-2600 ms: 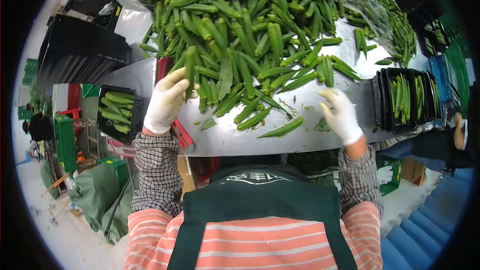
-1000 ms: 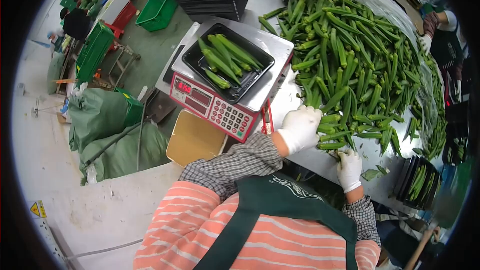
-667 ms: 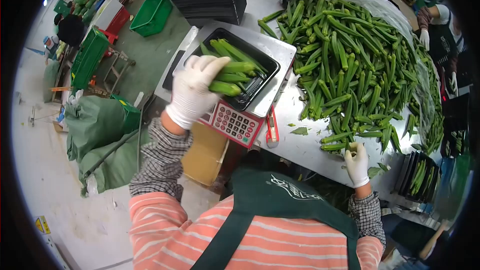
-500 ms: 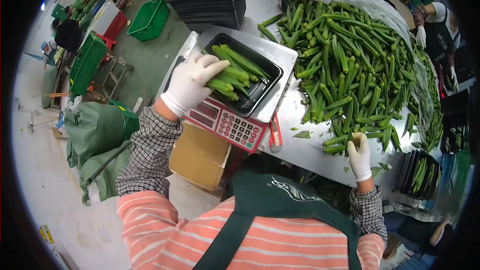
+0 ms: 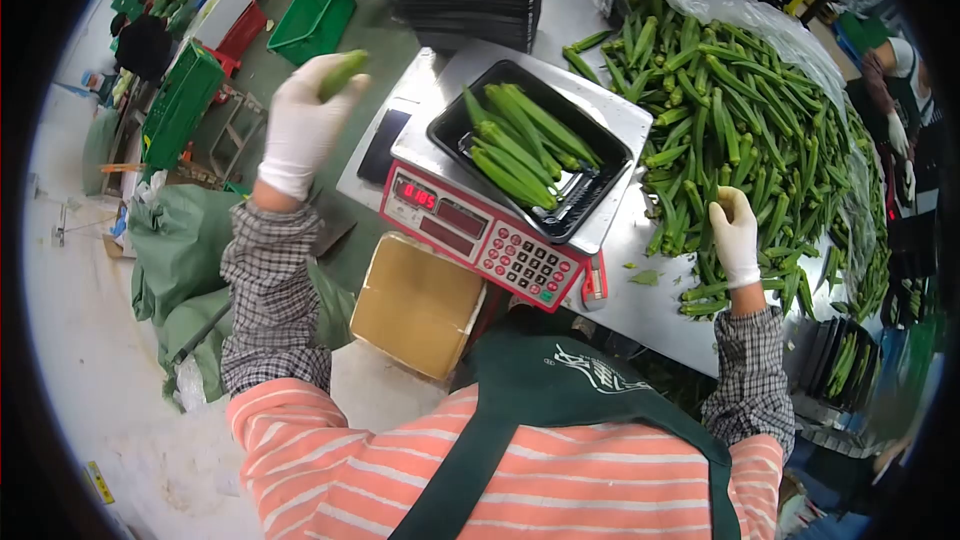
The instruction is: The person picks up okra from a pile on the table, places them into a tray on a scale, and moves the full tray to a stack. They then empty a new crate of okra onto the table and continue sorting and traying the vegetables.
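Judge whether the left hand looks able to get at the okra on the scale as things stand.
Probably yes: the tray lies uncovered on the scale, and nothing seems to stand between its okra and the left hand, though that hand holds a pod.

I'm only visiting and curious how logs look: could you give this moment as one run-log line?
left hand: holding okra pod | right hand: at okra pile | black tray: on scale, part-filled | display: lit

1. Black tray (image 5: 584, 186): rectangular, open-topped, upright on scale (image 5: 480, 224).
2. Tray pods (image 5: 518, 145): green, ridged, laid roughly parallel.
3. Single okra pod (image 5: 343, 75): green, tilted, raised.
4. Okra pile (image 5: 740, 120): loose green pods, heaped beside scale.
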The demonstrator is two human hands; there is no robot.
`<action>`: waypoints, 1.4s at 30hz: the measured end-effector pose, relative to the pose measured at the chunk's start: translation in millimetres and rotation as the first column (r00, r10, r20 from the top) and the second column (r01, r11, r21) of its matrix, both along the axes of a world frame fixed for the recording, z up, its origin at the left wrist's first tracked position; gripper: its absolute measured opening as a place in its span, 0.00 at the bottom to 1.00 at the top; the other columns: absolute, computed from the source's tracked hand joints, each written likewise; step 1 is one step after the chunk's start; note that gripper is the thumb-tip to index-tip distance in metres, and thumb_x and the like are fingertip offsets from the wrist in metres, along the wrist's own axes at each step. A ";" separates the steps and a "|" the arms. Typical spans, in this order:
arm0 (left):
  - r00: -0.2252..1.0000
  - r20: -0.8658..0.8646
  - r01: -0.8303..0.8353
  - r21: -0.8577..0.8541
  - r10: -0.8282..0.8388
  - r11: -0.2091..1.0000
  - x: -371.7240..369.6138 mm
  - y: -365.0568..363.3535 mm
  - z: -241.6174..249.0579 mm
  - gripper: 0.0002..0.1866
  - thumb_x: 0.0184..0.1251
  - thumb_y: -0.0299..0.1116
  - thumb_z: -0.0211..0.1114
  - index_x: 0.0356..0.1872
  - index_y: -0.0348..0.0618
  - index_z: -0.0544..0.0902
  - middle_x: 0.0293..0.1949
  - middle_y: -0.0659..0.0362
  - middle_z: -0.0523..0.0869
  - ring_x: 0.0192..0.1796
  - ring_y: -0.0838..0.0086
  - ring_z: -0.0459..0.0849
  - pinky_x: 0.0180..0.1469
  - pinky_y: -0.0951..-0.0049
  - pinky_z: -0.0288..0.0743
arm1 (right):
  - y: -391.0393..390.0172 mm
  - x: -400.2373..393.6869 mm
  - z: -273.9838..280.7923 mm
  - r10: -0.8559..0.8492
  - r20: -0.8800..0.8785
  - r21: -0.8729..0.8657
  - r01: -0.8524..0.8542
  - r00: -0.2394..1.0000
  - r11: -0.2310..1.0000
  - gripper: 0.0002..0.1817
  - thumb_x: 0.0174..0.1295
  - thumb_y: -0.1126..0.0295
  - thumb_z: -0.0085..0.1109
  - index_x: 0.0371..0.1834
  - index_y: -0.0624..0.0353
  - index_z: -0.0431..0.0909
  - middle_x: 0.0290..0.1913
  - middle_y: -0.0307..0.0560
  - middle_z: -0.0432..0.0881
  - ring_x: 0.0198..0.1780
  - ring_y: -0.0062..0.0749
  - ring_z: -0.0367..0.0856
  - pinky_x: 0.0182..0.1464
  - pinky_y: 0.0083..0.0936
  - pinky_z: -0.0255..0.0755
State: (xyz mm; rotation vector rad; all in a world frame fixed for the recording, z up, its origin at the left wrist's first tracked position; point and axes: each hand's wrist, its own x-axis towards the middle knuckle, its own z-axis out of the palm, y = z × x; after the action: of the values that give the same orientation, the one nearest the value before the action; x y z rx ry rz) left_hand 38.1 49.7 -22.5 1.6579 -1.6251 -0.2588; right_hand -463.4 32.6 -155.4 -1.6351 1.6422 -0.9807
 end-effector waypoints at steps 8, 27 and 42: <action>0.947 0.205 0.254 -0.001 -0.248 0.967 -16.3 -34.4 -41.7 0.13 0.56 0.26 0.65 0.44 0.40 0.82 0.40 0.52 0.84 0.42 0.64 0.84 0.46 0.72 0.76 | -7.9 66.4 22.6 0.159 -0.244 -0.132 -0.195 0.957 0.972 0.16 0.56 0.73 0.62 0.47 0.65 0.75 0.39 0.50 0.79 0.41 0.34 0.80 0.46 0.26 0.74; 0.973 -0.163 0.209 0.346 -0.160 0.915 -56.2 -83.5 -74.3 0.19 0.51 0.40 0.70 0.36 0.31 0.83 0.31 0.51 0.85 0.35 0.71 0.83 0.40 0.72 0.74 | 19.3 88.0 33.1 0.223 -0.089 0.000 -0.224 0.971 0.975 0.12 0.57 0.77 0.61 0.44 0.66 0.75 0.36 0.45 0.78 0.36 0.26 0.79 0.41 0.21 0.74; 0.745 -0.014 0.661 -0.114 -0.667 0.741 -96.0 -57.3 -17.4 0.14 0.51 0.22 0.70 0.42 0.40 0.83 0.44 0.59 0.83 0.45 0.72 0.82 0.46 0.74 0.76 | 28.0 89.7 44.4 0.180 0.117 0.090 -0.191 0.977 0.977 0.11 0.60 0.75 0.59 0.45 0.66 0.76 0.33 0.44 0.80 0.30 0.19 0.77 0.31 0.18 0.73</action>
State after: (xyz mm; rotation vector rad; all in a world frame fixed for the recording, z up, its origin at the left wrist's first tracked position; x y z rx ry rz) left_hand -57.9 -7.5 -39.9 0.9154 -2.1045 -0.5611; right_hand -373.7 60.6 -111.0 -1.6062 1.4160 -0.8616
